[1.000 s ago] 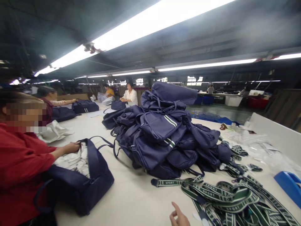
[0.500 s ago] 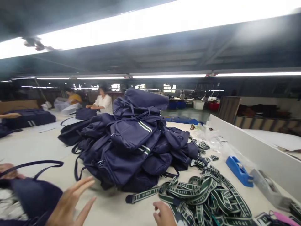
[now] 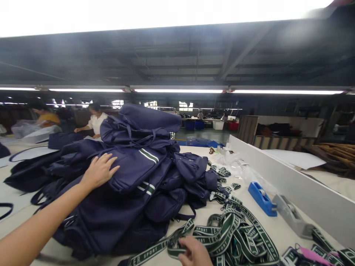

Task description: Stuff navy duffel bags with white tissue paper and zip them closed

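Shifted to the navy bags point(image 3: 129, 165), left hand point(image 3: 100, 171) spread wide; right hand point(image 3: 194, 252) half-curled at green straps point(image 3: 229, 229), hold unclear

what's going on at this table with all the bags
The left hand is open on the heap of navy bags. The right hand is at the tangle of green lettered straps, fingers curled; whether it grips one is unclear. A blue tape dispenser and a grey one sit farther right, near the white partition.
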The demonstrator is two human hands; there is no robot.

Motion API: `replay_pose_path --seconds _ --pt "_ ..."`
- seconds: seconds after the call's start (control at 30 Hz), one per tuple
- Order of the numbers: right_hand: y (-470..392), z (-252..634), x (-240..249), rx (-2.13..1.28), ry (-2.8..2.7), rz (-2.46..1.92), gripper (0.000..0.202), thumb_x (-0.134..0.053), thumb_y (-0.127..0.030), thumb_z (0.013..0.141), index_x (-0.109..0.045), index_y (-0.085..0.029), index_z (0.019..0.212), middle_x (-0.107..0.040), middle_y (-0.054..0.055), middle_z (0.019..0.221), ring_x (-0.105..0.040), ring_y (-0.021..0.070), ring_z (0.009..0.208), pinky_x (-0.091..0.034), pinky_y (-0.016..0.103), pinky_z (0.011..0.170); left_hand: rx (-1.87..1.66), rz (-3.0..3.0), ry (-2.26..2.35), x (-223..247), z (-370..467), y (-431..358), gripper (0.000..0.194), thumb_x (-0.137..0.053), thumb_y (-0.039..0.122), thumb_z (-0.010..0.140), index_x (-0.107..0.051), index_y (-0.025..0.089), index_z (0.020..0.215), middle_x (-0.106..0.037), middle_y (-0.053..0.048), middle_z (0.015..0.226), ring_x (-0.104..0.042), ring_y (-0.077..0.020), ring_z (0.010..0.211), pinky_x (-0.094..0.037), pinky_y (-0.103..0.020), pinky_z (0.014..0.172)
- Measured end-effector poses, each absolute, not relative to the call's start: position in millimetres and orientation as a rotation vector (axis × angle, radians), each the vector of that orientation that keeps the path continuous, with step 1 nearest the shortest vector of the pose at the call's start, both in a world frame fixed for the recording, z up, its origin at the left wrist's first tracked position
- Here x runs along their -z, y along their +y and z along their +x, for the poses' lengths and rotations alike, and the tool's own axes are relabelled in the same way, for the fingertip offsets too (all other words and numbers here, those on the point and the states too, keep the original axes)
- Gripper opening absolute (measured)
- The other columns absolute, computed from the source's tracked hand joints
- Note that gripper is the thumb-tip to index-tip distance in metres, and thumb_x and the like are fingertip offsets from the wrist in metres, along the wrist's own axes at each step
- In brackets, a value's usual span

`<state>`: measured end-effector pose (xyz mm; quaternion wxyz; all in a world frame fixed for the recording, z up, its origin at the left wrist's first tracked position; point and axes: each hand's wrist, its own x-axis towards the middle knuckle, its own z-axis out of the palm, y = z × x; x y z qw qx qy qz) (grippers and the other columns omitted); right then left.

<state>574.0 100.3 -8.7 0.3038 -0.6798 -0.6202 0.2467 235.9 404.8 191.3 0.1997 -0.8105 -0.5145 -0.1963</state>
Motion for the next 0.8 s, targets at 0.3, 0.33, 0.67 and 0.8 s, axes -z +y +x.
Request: replay_pose_path --seconds 0.3,0.33,0.67,0.8 --pt "316 525 -167 0.136 -1.985 -1.468 0.067 -0.066 -0.024 0.085 -0.042 -0.019 0.147 -0.04 0.008 0.155 -0.035 0.025 0.142 -0.032 0.041 0.117 0.368 -2.39 -1.698 -118 233 420 0.071 -0.033 0.041 0.088 -0.04 0.003 0.147 -0.043 -0.023 0.15 -0.033 -0.0357 0.143 -0.028 -0.068 0.107" --pt "345 514 -179 0.171 -2.023 -1.469 0.07 -0.066 -0.025 0.086 -0.039 -0.018 0.149 -0.034 0.009 0.158 -0.03 0.0247 0.145 -0.029 0.041 0.119 0.369 -2.393 -1.711 -111 231 420 0.071 -0.032 0.041 0.088 -0.039 0.003 0.148 -0.043 -0.022 0.151 -0.032 -0.0349 0.143 -0.028 -0.067 0.107" --pt "479 405 -226 -0.037 -2.123 -1.942 0.043 -0.061 -0.039 0.09 -0.062 -0.005 0.115 -0.067 0.018 0.121 -0.058 0.0316 0.12 -0.025 0.063 0.108 0.485 -2.413 -1.715 -84 226 424 0.067 -0.03 0.041 0.092 -0.036 0.007 0.149 -0.04 -0.017 0.154 -0.028 -0.0312 0.146 -0.027 -0.066 0.109" --pt "430 395 -245 0.157 -1.958 -1.762 0.048 -0.03 -0.044 0.104 -0.066 -0.012 0.105 -0.071 0.007 0.108 -0.062 0.0218 0.109 -0.036 0.043 0.099 0.521 -2.424 -1.728 -80 225 427 0.068 -0.026 0.042 0.093 -0.036 0.006 0.149 -0.039 -0.019 0.154 -0.028 -0.0319 0.146 -0.027 -0.068 0.108"
